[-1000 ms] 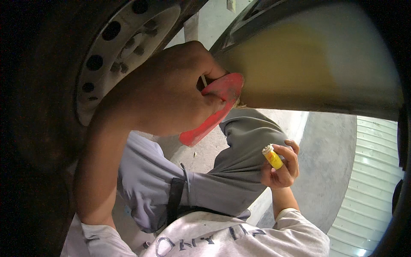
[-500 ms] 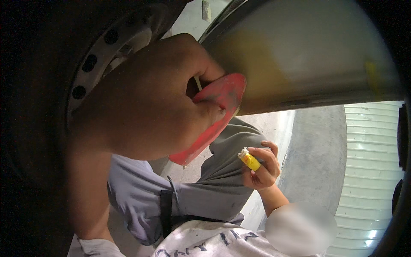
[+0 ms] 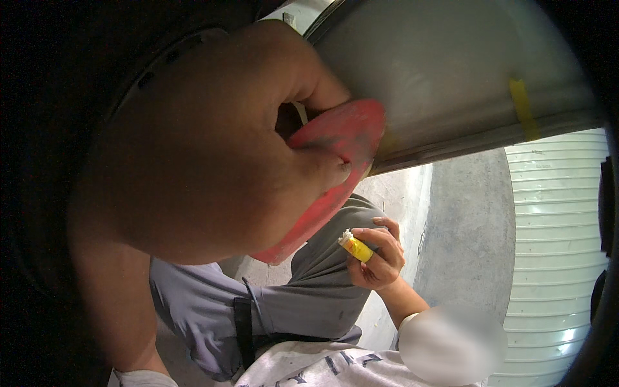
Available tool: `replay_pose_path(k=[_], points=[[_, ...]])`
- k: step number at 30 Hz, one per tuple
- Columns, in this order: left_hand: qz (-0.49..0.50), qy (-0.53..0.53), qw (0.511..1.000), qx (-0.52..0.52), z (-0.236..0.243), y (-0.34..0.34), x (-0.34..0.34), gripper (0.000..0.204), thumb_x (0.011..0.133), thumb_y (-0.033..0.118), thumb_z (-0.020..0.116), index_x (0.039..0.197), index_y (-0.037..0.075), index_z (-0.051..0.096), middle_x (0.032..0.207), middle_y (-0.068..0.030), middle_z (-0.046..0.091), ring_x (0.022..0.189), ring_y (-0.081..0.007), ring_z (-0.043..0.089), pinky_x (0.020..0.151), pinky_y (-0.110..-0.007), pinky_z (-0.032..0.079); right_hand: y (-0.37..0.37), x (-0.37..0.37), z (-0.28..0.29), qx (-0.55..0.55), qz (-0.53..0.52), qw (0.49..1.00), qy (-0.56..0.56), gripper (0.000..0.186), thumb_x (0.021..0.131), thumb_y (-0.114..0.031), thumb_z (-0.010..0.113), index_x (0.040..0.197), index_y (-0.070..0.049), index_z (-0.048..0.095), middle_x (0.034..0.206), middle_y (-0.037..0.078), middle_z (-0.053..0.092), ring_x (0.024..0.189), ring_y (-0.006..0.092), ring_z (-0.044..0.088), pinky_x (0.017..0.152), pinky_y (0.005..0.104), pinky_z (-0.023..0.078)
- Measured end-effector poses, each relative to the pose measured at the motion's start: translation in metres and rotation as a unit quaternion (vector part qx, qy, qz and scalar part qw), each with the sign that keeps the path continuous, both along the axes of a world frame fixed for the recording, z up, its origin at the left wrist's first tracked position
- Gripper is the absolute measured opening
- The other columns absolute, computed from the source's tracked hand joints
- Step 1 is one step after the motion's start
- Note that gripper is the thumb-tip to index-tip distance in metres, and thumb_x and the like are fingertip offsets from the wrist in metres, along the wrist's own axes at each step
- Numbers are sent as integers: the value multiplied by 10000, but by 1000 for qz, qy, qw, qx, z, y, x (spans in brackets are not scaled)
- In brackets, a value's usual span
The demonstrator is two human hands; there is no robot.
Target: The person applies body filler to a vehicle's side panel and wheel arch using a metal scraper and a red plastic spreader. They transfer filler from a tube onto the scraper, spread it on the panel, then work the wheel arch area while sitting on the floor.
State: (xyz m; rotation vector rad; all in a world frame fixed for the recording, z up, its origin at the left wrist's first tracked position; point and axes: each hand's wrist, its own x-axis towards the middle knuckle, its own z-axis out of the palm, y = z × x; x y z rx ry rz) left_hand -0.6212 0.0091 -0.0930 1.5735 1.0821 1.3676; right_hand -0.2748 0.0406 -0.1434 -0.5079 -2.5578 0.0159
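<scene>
My left hand [image 3: 213, 142] reaches up from the lower left, large in the foreground. Its thumb and fingers pinch a red leaf-shaped block [image 3: 338, 138], scuffed and smeared grey, like a sanding block. The block's upper end overlaps the lower edge of a grey car body panel [image 3: 445, 71]; whether it presses on the panel I cannot tell. Lower down on the right, my right hand [image 3: 382, 261] is by my knee. Between its curled fingers is a small yellow cylinder [image 3: 360, 250] with a ragged whitish end.
A strip of yellow tape [image 3: 523, 109] crosses the panel's lower edge. A dark wheel [image 3: 155, 71] is mostly hidden behind my left hand. Grey concrete floor [image 3: 461, 213] and a white ribbed surface [image 3: 554, 245] lie to the right. My grey trousers [image 3: 290, 309] fill the lower middle.
The view has shifted, so the tape and my right hand appear farther left. My left hand has carried the red block rightward along the panel. It now covers more of the wheel.
</scene>
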Motion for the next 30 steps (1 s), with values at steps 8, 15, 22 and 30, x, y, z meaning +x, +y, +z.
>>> replay_pose_path(k=[8, 15, 22, 30], points=[[20, -71, 994, 84, -15, 1, 7, 427, 789, 116, 799, 1159, 14, 611, 1032, -89, 659, 940, -164, 634, 850, -336, 511, 0, -2, 2, 0, -2, 1000, -4, 216, 661, -46, 701, 872, -61, 741, 1008, 128, 711, 741, 205, 681, 878, 461, 483], [258, 283, 923, 48, -17, -18, -22, 523, 753, 176, 819, 1201, 1, 615, 1097, -121, 672, 993, -208, 653, 878, -343, 514, 0, -3, 3, -2, 0, 1000, 1, 205, 652, 5, 655, 835, -46, 731, 988, 150, 697, 706, 215, 680, 831, 460, 492], [57, 33, 998, 5, -29, -34, -9, 391, 782, 218, 749, 1073, -30, 668, 984, -146, 686, 903, -233, 674, 836, -332, 507, 0, -3, 3, 3, -5, 1000, 2, 200, 687, -46, 692, 878, -70, 745, 1012, 118, 716, 757, 199, 684, 872, 457, 496], [100, 64, 993, -5, -38, -49, -3, 290, 839, 190, 705, 1029, -27, 675, 952, -143, 687, 884, -231, 672, 815, -322, 504, -1, -3, 3, 10, -13, 1000, 6, 190, 692, -38, 677, 868, -61, 744, 995, 136, 714, 754, 204, 693, 869, 457, 499]])
